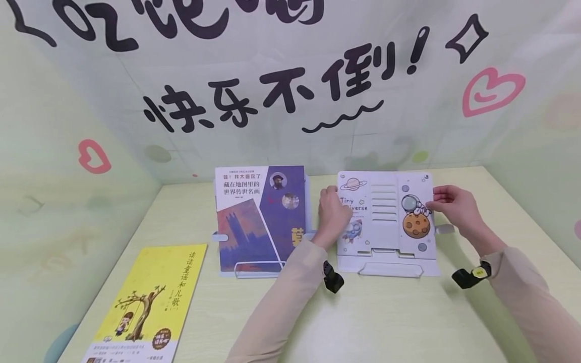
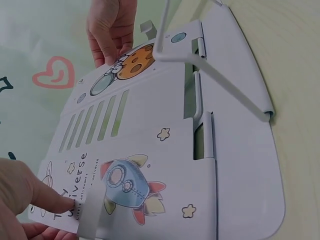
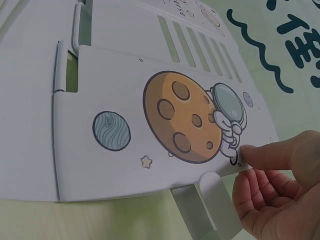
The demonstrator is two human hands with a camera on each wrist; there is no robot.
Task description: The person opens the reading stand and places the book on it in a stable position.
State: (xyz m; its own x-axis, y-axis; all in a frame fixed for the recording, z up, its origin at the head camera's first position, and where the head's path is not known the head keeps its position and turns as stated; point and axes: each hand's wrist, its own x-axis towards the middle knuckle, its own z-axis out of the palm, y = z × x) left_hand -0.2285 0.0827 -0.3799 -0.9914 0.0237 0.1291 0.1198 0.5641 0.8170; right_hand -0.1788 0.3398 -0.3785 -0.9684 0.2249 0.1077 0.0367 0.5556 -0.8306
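Observation:
A white folding book stand (image 1: 385, 234) with space cartoons and slots stands upright at the right of the table. My left hand (image 1: 333, 214) grips its left edge, the thumb on the front face beside the printed lettering, near a side clip (image 2: 92, 210). Along the other edge, my right hand (image 3: 280, 185) pinches the panel beside the astronaut picture, thumb in front and fingers behind. Just below that grip, another clip (image 3: 205, 205) sticks out from the side. A wire page holder (image 1: 390, 270) spans the stand's front lip.
Left of this stand, a purple and white book (image 1: 283, 227) leans on a second stand (image 1: 308, 196). A yellow book (image 1: 159, 282) lies flat at the table's left front. Behind the table (image 1: 363, 322) hangs a printed backdrop (image 1: 254, 141).

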